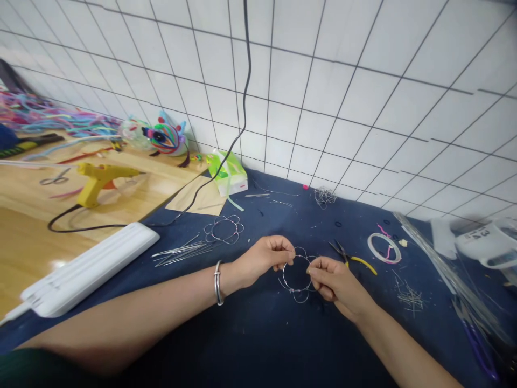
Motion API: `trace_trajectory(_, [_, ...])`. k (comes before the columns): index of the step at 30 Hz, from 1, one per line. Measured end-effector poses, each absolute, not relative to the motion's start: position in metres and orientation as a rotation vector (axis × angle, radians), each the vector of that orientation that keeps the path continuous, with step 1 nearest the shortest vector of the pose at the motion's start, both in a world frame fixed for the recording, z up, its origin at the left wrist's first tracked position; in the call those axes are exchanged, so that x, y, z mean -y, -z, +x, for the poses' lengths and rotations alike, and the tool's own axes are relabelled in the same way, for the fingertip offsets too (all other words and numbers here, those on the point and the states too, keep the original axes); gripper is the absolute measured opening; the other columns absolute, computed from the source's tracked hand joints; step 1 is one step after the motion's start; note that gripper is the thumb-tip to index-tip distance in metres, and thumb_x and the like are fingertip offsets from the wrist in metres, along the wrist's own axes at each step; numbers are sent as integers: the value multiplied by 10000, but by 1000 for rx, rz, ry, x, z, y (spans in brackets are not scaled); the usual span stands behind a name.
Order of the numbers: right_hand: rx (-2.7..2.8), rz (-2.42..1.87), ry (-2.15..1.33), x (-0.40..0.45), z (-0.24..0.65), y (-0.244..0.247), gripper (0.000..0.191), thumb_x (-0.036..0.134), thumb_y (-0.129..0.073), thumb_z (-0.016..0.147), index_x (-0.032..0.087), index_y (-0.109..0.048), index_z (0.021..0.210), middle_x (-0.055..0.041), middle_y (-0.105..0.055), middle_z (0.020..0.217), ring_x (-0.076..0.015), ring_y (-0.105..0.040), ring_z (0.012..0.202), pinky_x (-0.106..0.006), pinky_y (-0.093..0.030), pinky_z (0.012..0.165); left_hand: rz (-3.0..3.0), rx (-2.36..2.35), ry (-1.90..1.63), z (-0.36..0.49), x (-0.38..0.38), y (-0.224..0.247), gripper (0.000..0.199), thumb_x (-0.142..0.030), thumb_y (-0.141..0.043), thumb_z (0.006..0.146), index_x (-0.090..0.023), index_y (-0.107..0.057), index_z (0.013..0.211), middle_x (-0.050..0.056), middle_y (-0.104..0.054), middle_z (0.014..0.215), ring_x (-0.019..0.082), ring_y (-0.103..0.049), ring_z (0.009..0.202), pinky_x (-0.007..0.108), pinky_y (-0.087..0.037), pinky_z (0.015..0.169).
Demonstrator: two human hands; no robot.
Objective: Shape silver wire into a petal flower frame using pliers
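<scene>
A thin wire ring with small wire loops around its outside is held between both hands above the dark blue cloth. My left hand pinches its upper left side between thumb and fingers. On the right side, my right hand grips the ring, also in a pinch. The fingertips cover parts of the wire. Pliers with yellow handles lie just beyond my right hand. A second flower-shaped wire ring rests on the cloth to the left, beside a bundle of straight wires.
At the left are a white power strip and a yellow glue gun. A tissue pack stands near the wall. To the right lie a tape roll, wire scraps and purple-handled scissors. A black cable hangs down.
</scene>
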State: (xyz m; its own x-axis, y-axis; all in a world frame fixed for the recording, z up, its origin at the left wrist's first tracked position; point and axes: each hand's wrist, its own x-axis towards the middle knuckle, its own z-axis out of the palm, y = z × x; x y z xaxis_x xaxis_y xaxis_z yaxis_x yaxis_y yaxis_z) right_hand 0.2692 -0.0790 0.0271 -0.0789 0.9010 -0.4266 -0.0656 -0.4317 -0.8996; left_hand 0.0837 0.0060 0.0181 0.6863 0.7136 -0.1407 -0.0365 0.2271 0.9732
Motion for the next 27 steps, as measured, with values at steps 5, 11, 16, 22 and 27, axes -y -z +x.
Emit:
trace_trajectory(5, [900,-1383,-1552,81,266,-24,195,355,-589,747,179,-505,762,52,-487,561,-20,-277,365,-198,-120,386,1253,-632,-563,83,-6,-16,75,-213,-569,745,-144,-552,770,3,-585,695,65,-476,534,199,-363,503])
trace_trajectory(11, [859,-1365,-1493,82,264,-23,182,336,-587,749,176,-502,748,53,-484,570,-18,-284,369,-201,-128,385,1240,-574,-492,81,-9,-14,109,-239,-577,756,-143,-532,782,10,-580,705,74,-501,544,205,-398,495])
trace_trajectory(16, [883,-1372,-1405,83,264,-23,170,327,-580,757,172,-512,741,51,-479,568,-21,-287,378,-201,-143,390,1282,-551,-423,80,-9,-14,156,-282,-571,772,-136,-523,801,22,-579,701,92,-531,571,215,-420,514])
trace_trajectory(22, [973,-1432,-1396,84,263,-17,196,371,-568,759,179,-531,774,45,-487,569,-33,-299,381,-196,-157,381,1567,-640,-549,80,-8,-17,174,-319,-546,787,-145,-547,802,0,-552,676,98,-503,606,218,-408,545])
trace_trajectory(27, [1099,-1510,-1351,83,260,-17,215,394,-543,778,182,-559,747,35,-486,574,-44,-324,399,-199,-204,389,1903,-629,-709,81,-9,-22,127,-269,-538,799,-160,-601,779,10,-567,753,117,-516,701,244,-412,645])
